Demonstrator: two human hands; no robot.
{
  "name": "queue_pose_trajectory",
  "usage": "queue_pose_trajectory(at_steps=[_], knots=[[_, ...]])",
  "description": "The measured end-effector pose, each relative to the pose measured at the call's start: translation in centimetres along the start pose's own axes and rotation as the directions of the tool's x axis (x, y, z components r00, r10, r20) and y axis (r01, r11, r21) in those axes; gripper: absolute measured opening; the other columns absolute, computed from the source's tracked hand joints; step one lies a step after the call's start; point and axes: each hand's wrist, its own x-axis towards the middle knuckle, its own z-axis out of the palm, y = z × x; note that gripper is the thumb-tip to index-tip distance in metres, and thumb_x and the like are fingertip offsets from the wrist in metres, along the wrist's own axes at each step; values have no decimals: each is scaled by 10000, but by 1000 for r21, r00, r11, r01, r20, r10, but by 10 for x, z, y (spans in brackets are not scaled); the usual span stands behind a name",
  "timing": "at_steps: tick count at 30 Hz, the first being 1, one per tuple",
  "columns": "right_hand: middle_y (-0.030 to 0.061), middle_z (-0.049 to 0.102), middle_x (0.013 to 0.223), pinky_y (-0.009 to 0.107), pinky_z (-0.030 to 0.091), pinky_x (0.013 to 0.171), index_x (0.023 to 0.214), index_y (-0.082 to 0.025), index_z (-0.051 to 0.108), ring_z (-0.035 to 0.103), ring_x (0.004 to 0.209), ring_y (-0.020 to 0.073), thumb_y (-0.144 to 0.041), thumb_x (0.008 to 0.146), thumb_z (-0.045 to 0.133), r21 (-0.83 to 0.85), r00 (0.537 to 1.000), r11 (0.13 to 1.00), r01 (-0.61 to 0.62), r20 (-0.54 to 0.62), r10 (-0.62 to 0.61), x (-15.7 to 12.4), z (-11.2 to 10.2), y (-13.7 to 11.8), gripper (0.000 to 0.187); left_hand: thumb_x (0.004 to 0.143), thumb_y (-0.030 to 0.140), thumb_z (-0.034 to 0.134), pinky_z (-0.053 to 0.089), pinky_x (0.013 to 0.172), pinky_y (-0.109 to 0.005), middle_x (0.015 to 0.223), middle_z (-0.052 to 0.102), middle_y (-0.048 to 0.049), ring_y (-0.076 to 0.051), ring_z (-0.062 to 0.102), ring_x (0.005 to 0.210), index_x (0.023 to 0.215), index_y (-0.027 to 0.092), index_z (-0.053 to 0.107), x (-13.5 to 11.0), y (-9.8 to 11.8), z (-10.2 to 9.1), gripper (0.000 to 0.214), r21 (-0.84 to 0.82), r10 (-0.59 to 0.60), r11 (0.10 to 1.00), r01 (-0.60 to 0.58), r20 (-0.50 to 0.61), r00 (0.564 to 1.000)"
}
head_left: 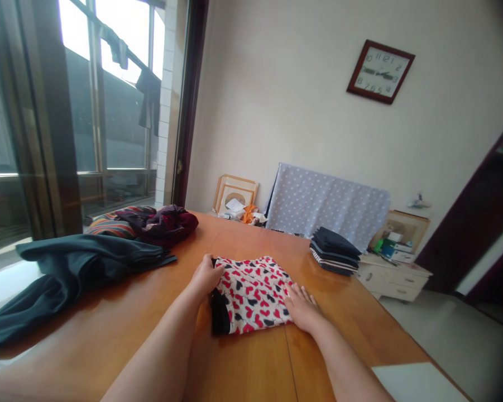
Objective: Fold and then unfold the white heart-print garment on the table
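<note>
A folded garment with red and black hearts on white (255, 293) lies on the wooden table (251, 368), a black band showing along its left edge. My left hand (207, 274) grips the garment's upper left corner, thumb on top and fingers curled around the edge. Flat on the right edge of the cloth rests my right hand (302, 304), its fingers stretched out. Whatever part of the fabric lies under the right palm is hidden.
A stack of folded dark clothes (335, 251) stands at the table's right far side. Dark trousers (79, 268) and a striped and maroon clothing heap (151, 223) lie at the left. Beyond the table are a dotted cloth cover (326, 201) and a white cabinet (391, 276).
</note>
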Motion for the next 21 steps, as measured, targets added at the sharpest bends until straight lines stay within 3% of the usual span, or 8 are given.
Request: queue_pose_trajectory(at_steps=[3, 6, 9, 12, 16, 21], knots=[[116, 252, 1663, 575, 196, 1200, 1591, -269, 308, 201, 1541, 300, -451, 1023, 293, -26, 1000, 999, -23, 11, 23, -4, -7, -6, 597, 790, 366, 686, 447, 902, -361, 1288, 654, -204, -341, 611, 1201, 1276, 181, 511, 1, -2, -1, 549, 50, 14, 999, -13, -19, 1000], [124, 326, 1634, 578, 198, 1199, 1534, -245, 429, 249, 1524, 307, -394, 1000, 382, -49, 999, 999, -14, -44, 12, -14, -12, -16, 556, 790, 369, 667, 449, 878, -357, 1207, 690, -186, -338, 639, 1132, 1141, 186, 575, 1, -2, 0, 406, 60, 36, 998, -36, -10, 999], [119, 483, 1539, 449, 277, 1199, 1407, -197, 583, 384, 1457, 267, -310, 952, 471, 31, 974, 989, 147, -180, -139, -37, -11, -36, 482, 782, 331, 657, 454, 863, -326, 1274, 661, -179, -306, 633, 1144, 1230, 184, 545, 1, -2, 3, 485, 25, 56, 998, -56, -4, 998], [107, 633, 1362, 335, 397, 1119, 1278, -182, 673, 559, 1278, 225, -317, 951, 476, 160, 901, 918, 364, -310, -303, -68, -4, -65, 406, 743, 258, 664, 458, 837, -287, 1320, 639, -164, -269, 635, 1138, 1321, 189, 491, 1, -2, 7, 607, -12, 70, 997, -70, 20, 997], [86, 659, 1296, 397, 417, 1081, 1304, -245, 658, 564, 1220, 285, -449, 884, 626, 193, 857, 860, 472, -330, -397, -106, 6, -107, 468, 734, 236, 644, 457, 776, -282, 1210, 683, -153, -257, 664, 1031, 1266, 185, 517, 3, -6, 10, 549, -12, 51, 999, -51, 31, 998], [103, 653, 1255, 470, 399, 1037, 1341, -271, 605, 559, 1161, 343, -573, 778, 723, 161, 884, 898, 410, -311, -349, -118, 13, -144, 650, 748, 261, 631, 452, 695, -279, 1103, 712, -133, -239, 677, 895, 1204, 183, 550, 5, -10, 9, 470, 11, 28, 1000, -28, 34, 999]])
